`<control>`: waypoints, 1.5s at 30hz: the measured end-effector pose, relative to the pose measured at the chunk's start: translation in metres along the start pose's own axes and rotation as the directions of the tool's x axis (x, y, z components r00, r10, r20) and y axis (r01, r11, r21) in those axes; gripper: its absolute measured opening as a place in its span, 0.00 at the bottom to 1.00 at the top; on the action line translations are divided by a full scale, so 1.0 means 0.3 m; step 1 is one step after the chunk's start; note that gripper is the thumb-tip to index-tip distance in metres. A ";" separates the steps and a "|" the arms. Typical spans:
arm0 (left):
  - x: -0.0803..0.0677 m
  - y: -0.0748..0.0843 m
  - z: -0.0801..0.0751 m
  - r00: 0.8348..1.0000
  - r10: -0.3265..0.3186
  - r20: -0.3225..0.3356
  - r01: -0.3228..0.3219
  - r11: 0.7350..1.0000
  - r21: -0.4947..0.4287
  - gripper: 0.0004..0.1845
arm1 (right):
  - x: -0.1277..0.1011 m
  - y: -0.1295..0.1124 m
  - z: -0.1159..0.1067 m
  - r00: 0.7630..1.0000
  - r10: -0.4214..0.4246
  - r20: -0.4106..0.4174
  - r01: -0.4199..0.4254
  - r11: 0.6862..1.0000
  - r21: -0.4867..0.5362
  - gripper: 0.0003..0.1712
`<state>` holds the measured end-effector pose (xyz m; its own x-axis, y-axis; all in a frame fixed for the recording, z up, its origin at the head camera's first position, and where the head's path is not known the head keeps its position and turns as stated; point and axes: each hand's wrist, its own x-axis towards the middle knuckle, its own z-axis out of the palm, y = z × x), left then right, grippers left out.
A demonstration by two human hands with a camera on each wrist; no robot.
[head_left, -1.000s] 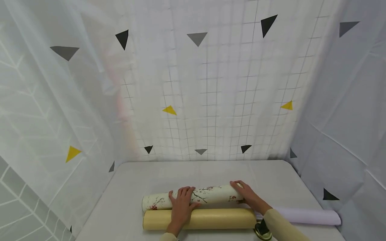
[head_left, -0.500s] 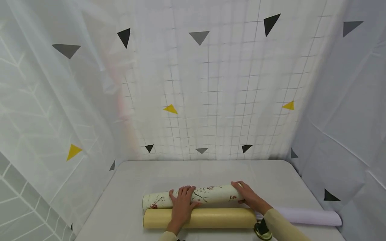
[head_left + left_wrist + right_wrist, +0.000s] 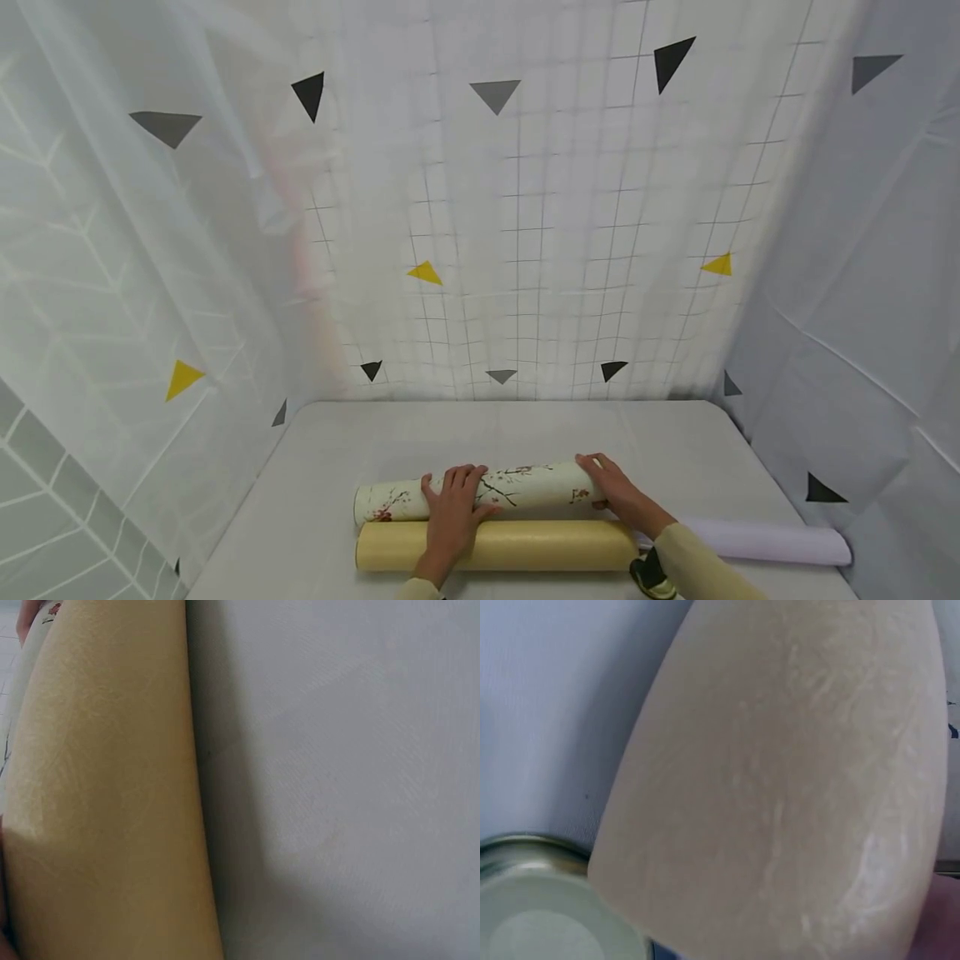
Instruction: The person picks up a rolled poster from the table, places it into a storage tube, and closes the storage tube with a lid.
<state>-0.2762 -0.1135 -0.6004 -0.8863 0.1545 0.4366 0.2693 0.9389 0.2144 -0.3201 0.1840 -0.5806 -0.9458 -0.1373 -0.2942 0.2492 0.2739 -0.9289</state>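
A cream wallpaper roll with a red-blossom branch print [image 3: 525, 487] lies at a slant in the head view. My left hand [image 3: 450, 512] grips it left of its middle, fingers bent over the top. The right hand [image 3: 618, 487] holds its right end, with fingertips on the far side and thumb on the near side. Right in front lies a plain yellow wallpaper roll [image 3: 555, 546], beneath my wrists. It fills much of the left wrist view as a yellow roll [image 3: 112, 780]. Most of both hands is out of the wrist views.
A pale lilac roll [image 3: 780, 542] lies to the right, partly behind the right sleeve. Near the right wrist sits a round gold-rimmed object [image 3: 540, 922], half hidden in the head view. The white-covered table [image 3: 480, 429] ends at hanging sheets on the left, right and back.
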 end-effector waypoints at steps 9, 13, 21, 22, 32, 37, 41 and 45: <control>-0.004 -0.003 0.008 0.999 0.015 -0.048 -0.015 1.000 -0.003 0.35 | -0.009 -0.011 0.008 1.000 0.007 0.002 -0.007 0.999 0.032 0.38; -0.001 -0.001 0.005 1.000 0.002 -0.025 -0.002 1.000 -0.005 0.35 | -0.010 -0.013 0.009 1.000 0.006 0.006 -0.006 0.999 0.033 0.38; 0.001 0.000 0.001 0.999 -0.030 0.033 0.031 0.999 -0.013 0.35 | -0.005 -0.003 0.018 1.000 -0.017 -0.017 0.017 1.000 0.023 0.38; 0.001 0.000 0.001 0.999 -0.033 0.034 0.033 0.999 -0.010 0.35 | -0.005 -0.001 0.019 1.000 -0.019 -0.015 0.020 0.999 0.026 0.38; 0.004 0.003 -0.007 0.998 -0.045 0.043 0.046 0.999 -0.019 0.35 | 0.011 0.009 0.029 0.997 -0.012 -0.073 0.006 0.997 -0.074 0.40; 0.010 -0.003 -0.004 0.997 -0.057 0.047 0.058 0.998 -0.031 0.36 | 0.021 0.017 0.030 0.995 -0.094 -0.036 0.090 0.992 -0.093 0.43; 0.015 -0.004 -0.003 0.997 -0.066 0.042 0.068 0.997 -0.041 0.36 | 0.036 0.030 0.024 0.986 -0.166 -0.008 0.164 0.982 -0.092 0.46; 0.017 0.001 -0.010 0.997 -0.071 0.040 0.073 0.996 -0.057 0.35 | 0.038 0.036 0.022 0.979 -0.204 -0.015 0.198 0.963 -0.183 0.43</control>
<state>-0.2794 -0.1135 -0.5955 -0.9174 0.0996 0.3854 0.2248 0.9286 0.2953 -0.3269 0.1790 -0.5954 -0.9799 -0.1756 -0.0952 0.0149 0.4110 -0.9115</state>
